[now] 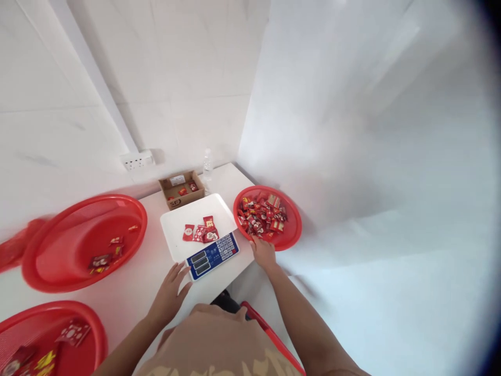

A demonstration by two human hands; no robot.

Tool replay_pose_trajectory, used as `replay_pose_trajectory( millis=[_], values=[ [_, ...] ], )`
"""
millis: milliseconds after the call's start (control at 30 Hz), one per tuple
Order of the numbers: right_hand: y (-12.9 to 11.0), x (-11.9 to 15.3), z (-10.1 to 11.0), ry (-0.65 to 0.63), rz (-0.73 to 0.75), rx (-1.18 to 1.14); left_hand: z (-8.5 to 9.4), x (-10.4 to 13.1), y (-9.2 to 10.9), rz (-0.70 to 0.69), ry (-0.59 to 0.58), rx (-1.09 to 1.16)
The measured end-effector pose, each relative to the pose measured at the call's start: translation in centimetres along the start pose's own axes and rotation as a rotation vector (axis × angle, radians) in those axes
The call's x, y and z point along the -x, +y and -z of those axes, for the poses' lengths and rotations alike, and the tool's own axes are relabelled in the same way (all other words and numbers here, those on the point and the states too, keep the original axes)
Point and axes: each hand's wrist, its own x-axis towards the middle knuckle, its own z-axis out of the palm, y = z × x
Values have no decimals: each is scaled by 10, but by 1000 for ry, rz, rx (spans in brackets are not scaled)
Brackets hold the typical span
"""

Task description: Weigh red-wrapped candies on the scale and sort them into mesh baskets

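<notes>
My left hand (169, 292) is open, its fingers spread beside the lower left corner of a white weighing scale (172, 237) with a blue keypad. Several small red wrapped packets (199, 232) lie together on the scale's pan. To the right, my right hand (264, 253) has its fingers curled at the near rim of a round red basin (294, 230); the fingertips are partly hidden. A heap of red wrapped packets (262, 213) fills the middle of that basin.
A cardboard box (182, 198) holding a few packets stands behind the scale, with a clear plastic bottle (207, 164) beside it. Two red basins (133, 209) (99, 326) with packets inside are at left. The white table (143, 263) meets walls at the back and right.
</notes>
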Motion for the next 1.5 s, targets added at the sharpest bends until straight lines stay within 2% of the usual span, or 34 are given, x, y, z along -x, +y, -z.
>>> replay_pose_trajectory(
  millis=[133, 300, 400, 533, 667, 833, 1067, 1500],
  values=[
    [4, 1, 2, 6, 33, -24, 1, -12, 11, 5, 38, 8],
    [12, -3, 8, -55, 84, -51, 1, -38, 37, 16, 43, 30],
    [18, -7, 8, -87, 129, -56, -4, -49, 53, 64, 62, 52],
    [24, -8, 7, -79, 167, -62, -15, -50, 65, 109, 72, 81],
    [26, -7, 7, -63, 189, -85, -20, -45, 68, 112, 88, 83],
    [27, -7, 5, -46, 169, -80, -16, -49, 68, 100, 110, 41],
    [27, -7, 2, -14, 180, -86, -17, -52, 77, 109, 73, 28],
    [26, -6, 6, -20, 183, -86, -14, -51, 76, 110, 119, 2]
  ],
)
